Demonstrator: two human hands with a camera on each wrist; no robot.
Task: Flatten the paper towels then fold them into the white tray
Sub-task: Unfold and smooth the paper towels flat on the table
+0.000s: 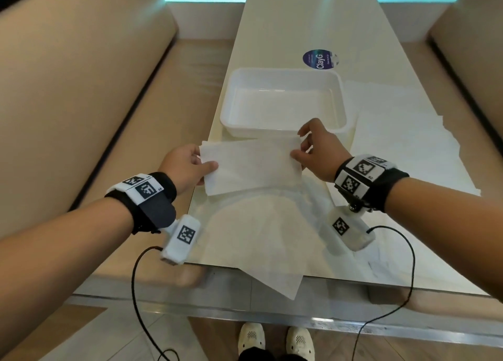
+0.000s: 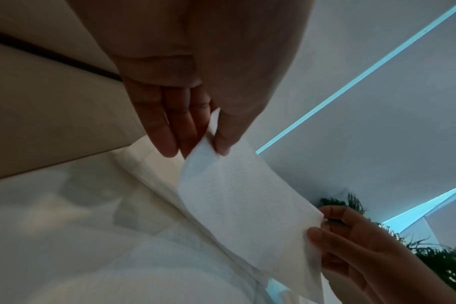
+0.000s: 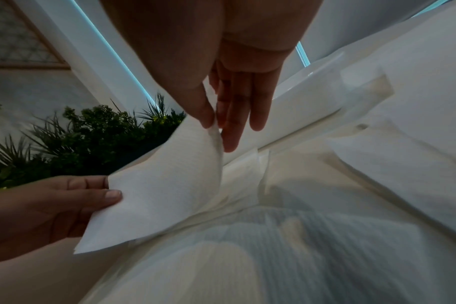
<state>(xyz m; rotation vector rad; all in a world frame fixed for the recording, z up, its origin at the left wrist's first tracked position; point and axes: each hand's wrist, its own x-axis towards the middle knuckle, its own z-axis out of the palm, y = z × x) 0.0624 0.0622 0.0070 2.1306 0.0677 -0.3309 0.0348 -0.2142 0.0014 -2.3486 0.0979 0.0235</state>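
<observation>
A folded white paper towel (image 1: 251,166) hangs level above the table, just in front of the white tray (image 1: 283,130). My left hand (image 1: 187,167) pinches its left end between thumb and fingers. My right hand (image 1: 313,148) pinches its right end, near the tray's front rim. In the left wrist view the paper towel (image 2: 237,209) runs from my left hand (image 2: 195,131) to my right hand (image 2: 333,232). In the right wrist view my right hand (image 3: 221,121) pinches the paper towel (image 3: 164,185), and my left hand (image 3: 73,197) holds the far end. The tray looks empty.
Another paper towel (image 1: 261,235) lies spread on the table (image 1: 304,20) below the held one, its corner over the front edge. More towels (image 1: 402,132) lie flat right of the tray. A round blue sticker (image 1: 319,58) sits behind the tray. Beige benches (image 1: 81,75) flank the table.
</observation>
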